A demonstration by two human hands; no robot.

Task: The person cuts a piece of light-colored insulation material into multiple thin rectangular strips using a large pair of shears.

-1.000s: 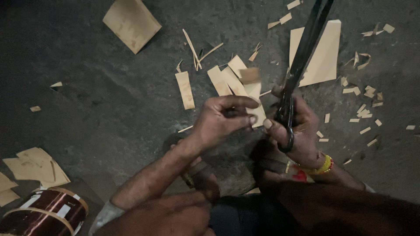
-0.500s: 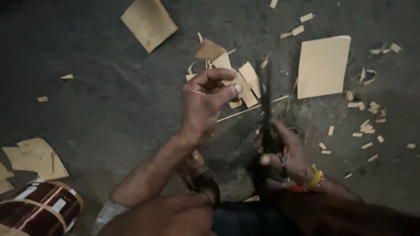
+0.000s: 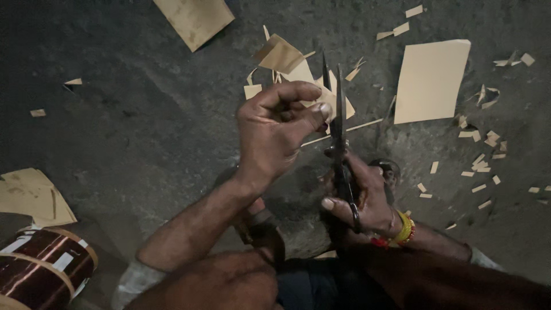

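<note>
my left hand (image 3: pixel 275 129) has lifted, fingers pinching a small card piece (image 3: pixel 327 109) beside the blades. my right hand (image 3: pixel 359 198) has swung the scissors (image 3: pixel 338 132) upright, fingers through the handles, blades slightly parted, so i judge a cut is lined up.

A dark, rough concrete floor (image 3: pixel 132 132) carries everything. A large tan card sheet (image 3: pixel 430 80) lies toward the upper right, and another tan sheet (image 3: pixel 195 18) is cut off by the top edge. Small card offcuts (image 3: pixel 479 166) are scattered along the right side, with a few more near the top edge (image 3: pixel 404 20). A stack of crumpled tan pieces (image 3: pixel 31 195) sits at the left edge. Just below it, in the bottom left corner, stands a coil of reddish copper wire (image 3: pixel 43 267) bound with pale tape.
</note>
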